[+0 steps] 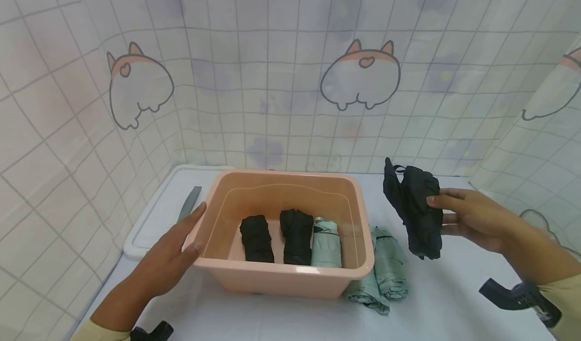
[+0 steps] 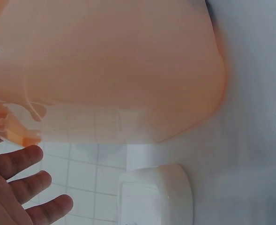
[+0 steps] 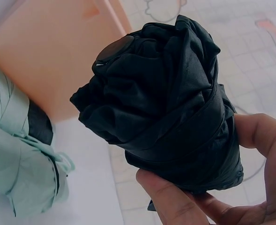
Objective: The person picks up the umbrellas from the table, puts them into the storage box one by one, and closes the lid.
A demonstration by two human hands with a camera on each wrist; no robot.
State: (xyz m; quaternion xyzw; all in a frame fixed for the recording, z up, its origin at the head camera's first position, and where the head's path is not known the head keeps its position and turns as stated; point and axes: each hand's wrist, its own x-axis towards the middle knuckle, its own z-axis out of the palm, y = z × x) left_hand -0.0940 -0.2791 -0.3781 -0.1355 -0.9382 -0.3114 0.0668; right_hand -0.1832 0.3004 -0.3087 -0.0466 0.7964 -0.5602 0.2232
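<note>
My right hand (image 1: pixel 476 220) grips a black folded umbrella (image 1: pixel 419 215) above the table, right of a peach plastic bin (image 1: pixel 290 266). A loose flap hangs off the umbrella's left side; the right wrist view shows its bunched cloth and round end cap (image 3: pixel 114 50). My left hand (image 1: pixel 168 258) rests at the bin's left rim, fingers extended. Inside the bin lie two black umbrellas (image 1: pixel 256 237) and one pale green umbrella (image 1: pixel 326 245), side by side. Two more green umbrellas (image 1: pixel 391 268) lie on the table against the bin's right side, one partly hidden by it.
A white plastic tray or lid (image 1: pixel 152 212) lies behind and left of the bin, with a grey strip-like shape (image 1: pixel 189 202) on it. White cloth covers the table (image 1: pixel 436 295). A tile-patterned sheet (image 1: pixel 281 78) with cartoon drawings stands around the back and sides.
</note>
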